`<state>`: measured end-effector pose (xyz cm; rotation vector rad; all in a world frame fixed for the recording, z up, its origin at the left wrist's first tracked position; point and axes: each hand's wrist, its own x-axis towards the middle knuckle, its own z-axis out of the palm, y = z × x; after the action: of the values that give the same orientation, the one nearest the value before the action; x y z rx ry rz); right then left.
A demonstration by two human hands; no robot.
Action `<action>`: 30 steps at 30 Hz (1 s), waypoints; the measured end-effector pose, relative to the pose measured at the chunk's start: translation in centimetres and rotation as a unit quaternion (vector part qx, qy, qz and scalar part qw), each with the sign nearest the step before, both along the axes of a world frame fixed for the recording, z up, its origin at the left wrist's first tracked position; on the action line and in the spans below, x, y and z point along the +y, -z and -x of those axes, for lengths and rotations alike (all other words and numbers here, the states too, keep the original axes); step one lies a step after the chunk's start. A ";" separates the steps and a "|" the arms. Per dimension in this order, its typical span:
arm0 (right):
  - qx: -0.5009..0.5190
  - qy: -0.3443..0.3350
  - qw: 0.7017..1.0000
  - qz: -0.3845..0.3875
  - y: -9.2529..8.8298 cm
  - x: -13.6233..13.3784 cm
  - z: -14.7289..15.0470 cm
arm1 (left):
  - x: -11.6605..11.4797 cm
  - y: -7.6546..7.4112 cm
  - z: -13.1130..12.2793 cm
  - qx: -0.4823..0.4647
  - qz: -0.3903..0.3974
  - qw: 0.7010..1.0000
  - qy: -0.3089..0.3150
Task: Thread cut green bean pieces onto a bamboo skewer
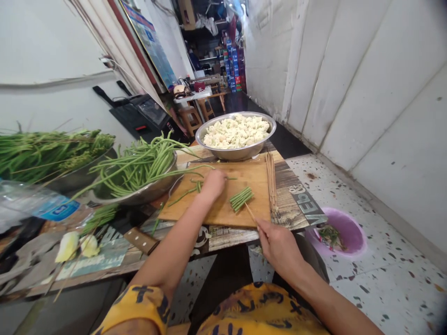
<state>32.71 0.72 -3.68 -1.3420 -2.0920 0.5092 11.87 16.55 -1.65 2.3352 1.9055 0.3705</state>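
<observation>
1. One bean bundle [240, 199] on a skewer [250, 212], over R half of cutting board [223, 216].
2. I see R hand [281, 244] pinching skewer's near end.
3. L hand [213, 184] by loose bean pcs [183, 197]; can't tell its grip.
4. Cauliflower bowl [237, 153] behind board.

And there at the table's far end sits a steel bowl [237, 154], heaped with cauliflower florets [239, 130]! Over left, a clear plastic bottle [59, 208] lies near piled leafy greens [42, 153]; down right, a purple tub [356, 238] holds scraps on speckled floor [377, 279]; wooden stools [189, 119] stand behind.
</observation>
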 end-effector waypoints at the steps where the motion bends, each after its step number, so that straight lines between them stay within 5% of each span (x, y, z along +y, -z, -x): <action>1: 0.006 0.004 1.000 -0.006 0.1 0.0 -0.1 | -0.5 -0.2 -0.1 0.008 0.001 1.000 -0.005; 10: 0.040 -0.010 0.999 -0.003 1.3 -0.4 0.3 | -6.9 0.1 -0.1 -0.069 -0.014 0.997 -0.038; 30: 0.051 -0.038 0.998 -0.012 1.3 -0.6 0.4 | -6.6 0.5 0.3 -0.082 -0.013 0.996 -0.030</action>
<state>32.31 0.13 -4.99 -1.2020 -2.0650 0.5696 11.55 9.92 -2.19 2.1918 1.9066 0.5758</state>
